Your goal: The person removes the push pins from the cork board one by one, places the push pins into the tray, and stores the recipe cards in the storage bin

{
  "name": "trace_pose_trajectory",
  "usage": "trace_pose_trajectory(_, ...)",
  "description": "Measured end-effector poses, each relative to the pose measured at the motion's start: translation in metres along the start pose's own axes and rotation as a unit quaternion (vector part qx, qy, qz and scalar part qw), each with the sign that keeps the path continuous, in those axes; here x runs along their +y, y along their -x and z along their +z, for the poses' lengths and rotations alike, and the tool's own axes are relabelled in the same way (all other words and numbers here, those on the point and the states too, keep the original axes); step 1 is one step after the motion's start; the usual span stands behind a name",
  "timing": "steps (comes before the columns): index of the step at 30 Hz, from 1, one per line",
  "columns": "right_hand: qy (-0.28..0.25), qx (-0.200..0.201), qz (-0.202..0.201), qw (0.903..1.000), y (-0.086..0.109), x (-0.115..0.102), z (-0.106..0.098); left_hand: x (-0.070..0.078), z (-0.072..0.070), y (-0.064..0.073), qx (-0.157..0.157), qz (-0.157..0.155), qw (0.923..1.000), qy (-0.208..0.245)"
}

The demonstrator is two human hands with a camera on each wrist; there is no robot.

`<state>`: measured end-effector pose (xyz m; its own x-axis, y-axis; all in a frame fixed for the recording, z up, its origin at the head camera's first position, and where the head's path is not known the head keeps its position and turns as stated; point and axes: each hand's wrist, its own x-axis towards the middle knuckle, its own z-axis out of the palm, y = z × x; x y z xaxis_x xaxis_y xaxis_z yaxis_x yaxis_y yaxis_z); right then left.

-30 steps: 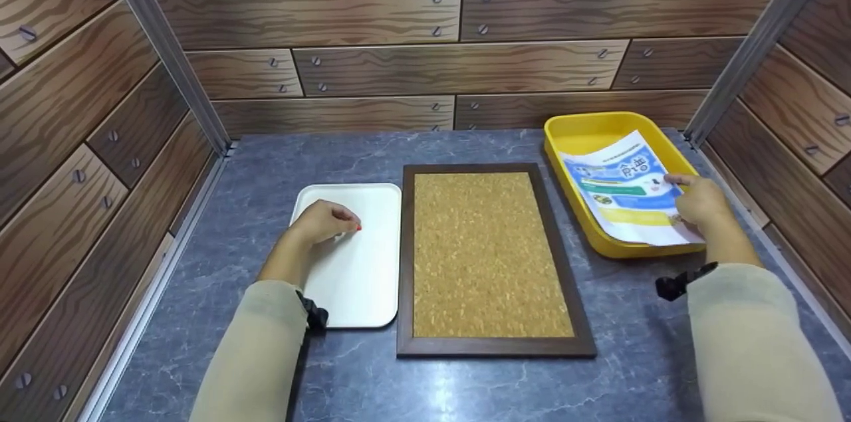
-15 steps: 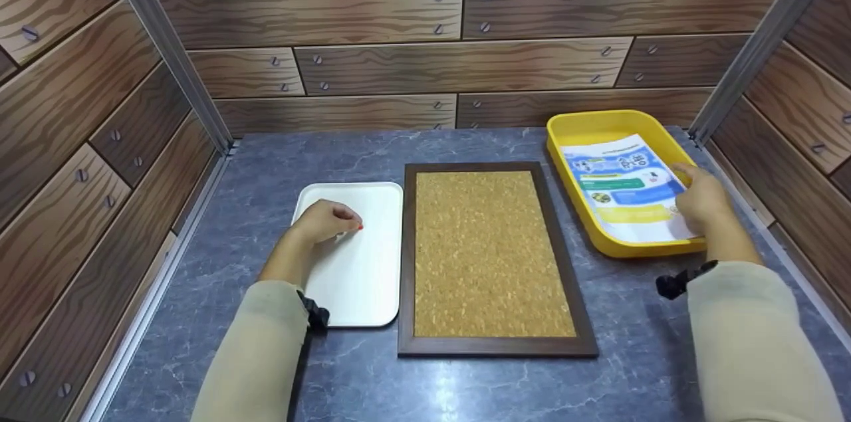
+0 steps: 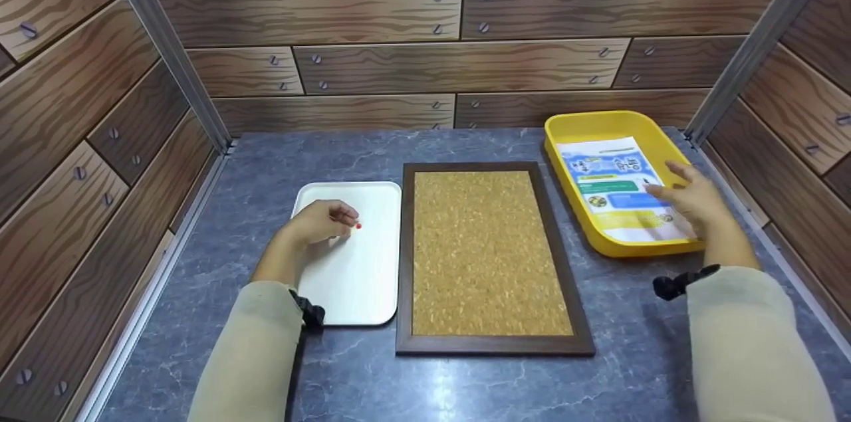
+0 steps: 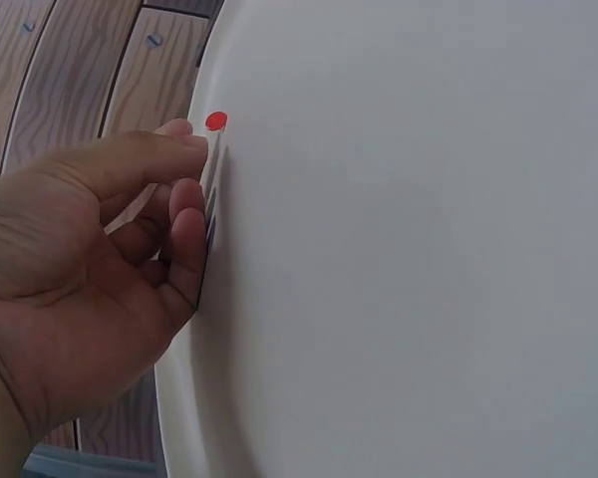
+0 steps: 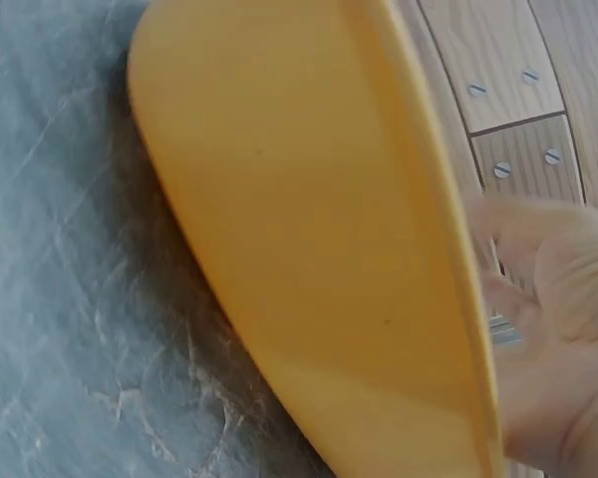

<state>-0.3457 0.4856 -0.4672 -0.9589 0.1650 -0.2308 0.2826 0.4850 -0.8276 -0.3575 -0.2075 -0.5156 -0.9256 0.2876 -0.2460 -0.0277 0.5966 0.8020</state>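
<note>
A small red-headed pin (image 4: 216, 120) is on the white tray (image 3: 359, 289), just beyond the fingertips of my left hand (image 3: 322, 219). In the left wrist view the thumb tip is right beside the pin's head, and the fingers are loosely bent without gripping it. A printed paper sheet (image 3: 608, 186) lies in the yellow tray (image 3: 655, 133) at the right. Over its right edge hovers my right hand (image 3: 698, 203), thumb and fingers spread. Only the outer wall of the yellow tray and part of that blurred hand appear in the right wrist view.
Between the two trays lies a cork board (image 3: 488, 256) in a dark brown frame (image 3: 495, 345), close against the white tray. Wood-patterned walls (image 3: 372, 13) enclose the grey marbled table (image 3: 312, 149) at the back and sides.
My left fingers have loosened from the red-headed pin, which is now on the tray. The paper has settled lower and further left in the yellow tray, and my right fingers have spread.
</note>
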Motion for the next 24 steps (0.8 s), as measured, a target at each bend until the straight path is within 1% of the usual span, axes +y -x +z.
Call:
trace_pose_trajectory(2, -0.068, -0.036, -0.009, 0.9970, -0.001, 0.000, 0.001, -0.001, -0.002, 0.001, -0.007, 0.002, 0.9999, 0.014)
trace_pose_trajectory(3, -0.107, -0.053, -0.013, 0.9927, -0.001, 0.001, 0.002, -0.002, -0.003, 0.001, -0.010, 0.005, 0.9997, 0.022)
trace_pose_trajectory(5, -0.168, -0.090, -0.025, 0.9813, -0.002, 0.001, 0.003, -0.003, -0.005, 0.001, -0.021, 0.010, 0.9988, 0.042)
trace_pose_trajectory(7, -0.203, -0.119, -0.037, 0.9712, -0.002, 0.002, 0.004, -0.003, -0.007, 0.000, -0.034, 0.018, 0.9973, 0.062)
trace_pose_trajectory(9, -0.231, -0.143, -0.040, 0.9615, -0.001, 0.001, 0.006, -0.003, -0.009, -0.001, -0.047, 0.026, 0.9949, 0.085)
trace_pose_trajectory(13, -0.242, -0.176, -0.061, 0.9522, 0.002, -0.002, 0.007, 0.000, -0.010, -0.001, -0.065, 0.039, 0.9895, 0.123)
trace_pose_trajectory(17, -0.244, -0.205, -0.099, 0.9427, 0.009, -0.012, 0.008, 0.007, -0.010, -0.001, -0.070, 0.056, 0.9864, 0.138)
trace_pose_trajectory(19, -0.236, -0.218, -0.116, 0.9399, 0.012, -0.022, 0.011, 0.014, -0.008, -0.001, -0.069, 0.067, 0.9839, 0.151)
trace_pose_trajectory(21, -0.225, -0.227, -0.131, 0.9383, 0.017, -0.036, 0.016, 0.024, -0.006, -0.002, -0.064, 0.079, 0.9805, 0.168)
trace_pose_trajectory(24, -0.197, -0.230, -0.151, 0.9411, 0.025, -0.061, 0.031, 0.043, 0.000, -0.003, -0.053, 0.096, 0.9742, 0.197)
